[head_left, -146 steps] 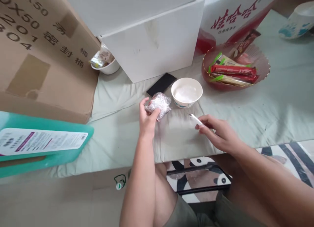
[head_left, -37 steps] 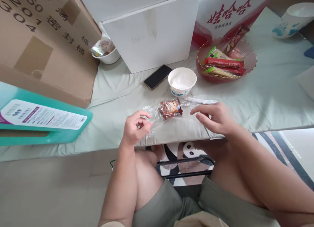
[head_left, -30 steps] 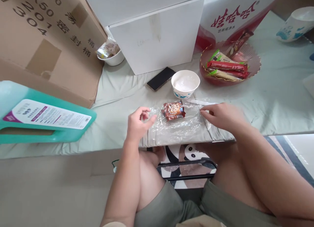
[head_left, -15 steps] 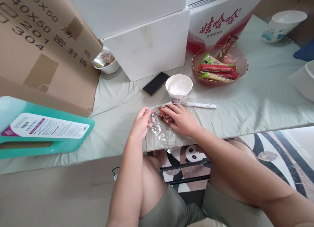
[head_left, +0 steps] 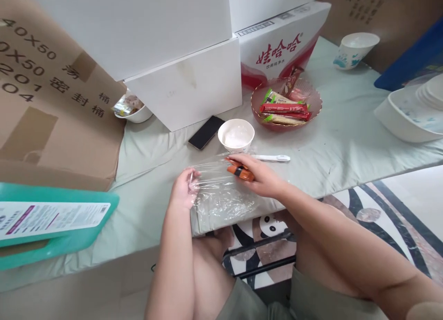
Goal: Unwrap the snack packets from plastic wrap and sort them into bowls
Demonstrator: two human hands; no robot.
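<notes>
My left hand (head_left: 184, 187) pinches the left edge of a clear plastic film (head_left: 218, 190), which stretches across the table's front edge. My right hand (head_left: 261, 174) is closed around small orange-brown wrapped snacks (head_left: 240, 172), above the film's right side. How many snacks it holds cannot be made out. Just behind my right hand lies a white plastic handle (head_left: 273, 158), its left end hidden by the hand and film. A white paper bowl (head_left: 236, 134) stands behind the film, with a black phone (head_left: 206, 132) lying to its left.
A pink glass bowl (head_left: 258, 112) of wrapped snacks stands back right. White boxes (head_left: 194, 80) and a large cardboard box (head_left: 62, 126) line the back and left. A teal jug (head_left: 100, 227) lies front left. White paper cups (head_left: 353, 52) and a white container (head_left: 398, 117) are at right.
My right hand has gathered up the snacks and lifted them off the film. My left hand has drawn the film leftward, and it is spread flatter. The view has shifted right.
</notes>
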